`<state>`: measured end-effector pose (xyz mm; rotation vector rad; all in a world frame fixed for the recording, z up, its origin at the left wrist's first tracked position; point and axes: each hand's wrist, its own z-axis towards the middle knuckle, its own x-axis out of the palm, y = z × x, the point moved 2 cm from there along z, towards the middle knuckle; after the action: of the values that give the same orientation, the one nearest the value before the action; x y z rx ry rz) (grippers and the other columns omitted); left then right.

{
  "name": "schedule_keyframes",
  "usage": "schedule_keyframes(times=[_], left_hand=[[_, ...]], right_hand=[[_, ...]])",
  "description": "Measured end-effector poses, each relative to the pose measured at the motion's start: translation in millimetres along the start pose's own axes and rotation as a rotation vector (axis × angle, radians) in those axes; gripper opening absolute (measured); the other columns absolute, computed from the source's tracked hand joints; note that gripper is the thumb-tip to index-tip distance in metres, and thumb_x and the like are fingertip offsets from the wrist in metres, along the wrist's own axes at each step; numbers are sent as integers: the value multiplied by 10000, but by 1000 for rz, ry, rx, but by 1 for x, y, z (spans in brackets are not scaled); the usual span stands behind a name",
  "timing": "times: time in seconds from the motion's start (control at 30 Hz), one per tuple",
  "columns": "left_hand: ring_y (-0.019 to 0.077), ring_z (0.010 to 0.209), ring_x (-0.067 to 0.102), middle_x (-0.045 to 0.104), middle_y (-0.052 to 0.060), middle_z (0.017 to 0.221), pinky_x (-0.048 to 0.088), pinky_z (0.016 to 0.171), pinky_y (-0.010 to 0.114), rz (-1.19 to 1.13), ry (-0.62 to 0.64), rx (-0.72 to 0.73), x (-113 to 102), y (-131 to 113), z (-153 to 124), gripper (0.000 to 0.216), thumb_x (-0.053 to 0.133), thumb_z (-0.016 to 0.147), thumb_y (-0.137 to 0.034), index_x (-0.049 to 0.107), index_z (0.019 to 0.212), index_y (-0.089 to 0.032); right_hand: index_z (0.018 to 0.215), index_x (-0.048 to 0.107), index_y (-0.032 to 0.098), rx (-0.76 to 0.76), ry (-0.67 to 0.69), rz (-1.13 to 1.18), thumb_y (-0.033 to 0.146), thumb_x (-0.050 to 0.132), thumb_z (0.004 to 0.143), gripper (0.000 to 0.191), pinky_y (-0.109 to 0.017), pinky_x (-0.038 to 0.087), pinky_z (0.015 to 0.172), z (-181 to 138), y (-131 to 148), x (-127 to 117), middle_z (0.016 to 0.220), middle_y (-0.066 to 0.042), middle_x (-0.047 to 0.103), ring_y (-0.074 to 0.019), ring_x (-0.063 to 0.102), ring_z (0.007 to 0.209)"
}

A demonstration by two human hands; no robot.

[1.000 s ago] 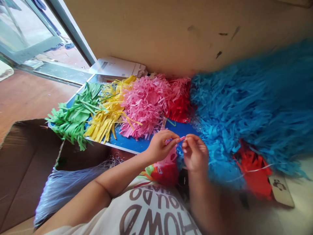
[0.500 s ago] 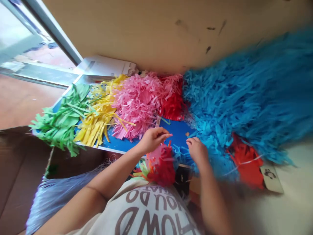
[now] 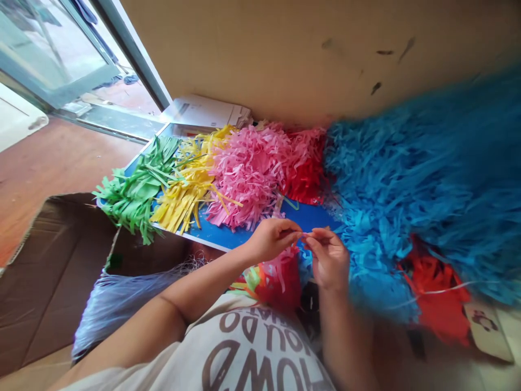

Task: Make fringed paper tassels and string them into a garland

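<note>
Over the front of the blue table, my left hand (image 3: 279,239) is closed in a pinch on a small pink paper strip (image 3: 305,234). The fingertips of my right hand (image 3: 329,256) meet it from the other side, also pinched on the strip. Most of the strip is hidden by the fingers. Below my hands, near my shirt, hangs a bundle of fringed paper (image 3: 280,282) in red, pink, orange and green. Just beyond my hands lie a pink fringe pile (image 3: 248,174) and a red fringe piece (image 3: 303,182).
Green fringe (image 3: 138,184) and yellow fringe (image 3: 183,201) lie at the left on the blue table (image 3: 311,217). A large blue fringe heap (image 3: 386,184) fills the right, with red-orange paper (image 3: 439,298) below. Pale strings (image 3: 122,304) hang by a cardboard box (image 3: 61,260).
My right hand has come in to meet my left, and its fingers now pinch the pink strip too. The camera view has shifted left.
</note>
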<state>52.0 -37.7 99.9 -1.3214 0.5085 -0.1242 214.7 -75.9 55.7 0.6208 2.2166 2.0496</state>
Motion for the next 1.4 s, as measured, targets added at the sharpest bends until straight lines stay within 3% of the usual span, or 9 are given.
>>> schedule_keyframes(times=[0.13,0.33,0.6,0.73,0.9,1.07,1.2,1.4], left_hand=[[113,684,627,720,48,782,442,655,190,246,50,139,-5,-5,-1,232,531,956,-274,717,921,-139],[143,748,662,717,78,864,446,665,222,496,182,278,-8,-7,2,326,428,1022,-347,700,1027,-167],[113,598,558,627,3,700,378,575,207,250,125,173,-3,-11,0,166,488,985,-325,533,971,-166],[103,594,535,616,1,700,370,573,201,198,132,184,-2,-11,-1,132,459,981,-270,496,891,-181],[117,648,585,655,21,748,416,614,212,230,163,191,-3,-10,0,185,434,1007,-308,535,927,-176],[177,872,643,697,90,945,487,782,271,375,88,292,-3,-17,4,268,549,968,-419,618,1017,-164],[142,816,649,707,82,894,505,741,229,308,88,328,-1,-17,6,240,503,997,-322,671,957,-155],[138,845,694,737,91,919,550,793,241,269,-53,418,2,-14,3,248,537,978,-320,737,923,-183]], right_hand=[[870,700,200,-59,-17,-124,359,865,663,309,-303,570,712,-4,5,-3,791,-7,724,-167,698,733],[870,710,214,-206,90,-351,372,780,774,197,-320,561,774,-7,17,-5,865,-26,727,-177,683,808],[861,699,212,-210,8,-205,313,793,775,163,-296,544,752,-9,14,-3,832,-7,720,-158,671,784],[894,710,223,-197,40,-179,311,802,767,180,-295,546,780,-11,12,-2,886,-15,735,-159,682,825],[907,723,202,-36,85,-218,412,774,783,249,-320,552,717,-9,10,-9,831,-40,743,-185,689,754],[860,737,207,-126,53,-374,459,761,781,265,-315,549,730,-12,14,-11,827,-28,742,-181,679,747],[888,740,208,-136,-7,-376,468,725,817,269,-314,561,740,-17,17,-9,848,-31,750,-181,690,759],[918,751,209,-164,-94,-359,469,738,808,282,-356,588,788,-22,18,-9,888,-50,764,-212,723,804]])
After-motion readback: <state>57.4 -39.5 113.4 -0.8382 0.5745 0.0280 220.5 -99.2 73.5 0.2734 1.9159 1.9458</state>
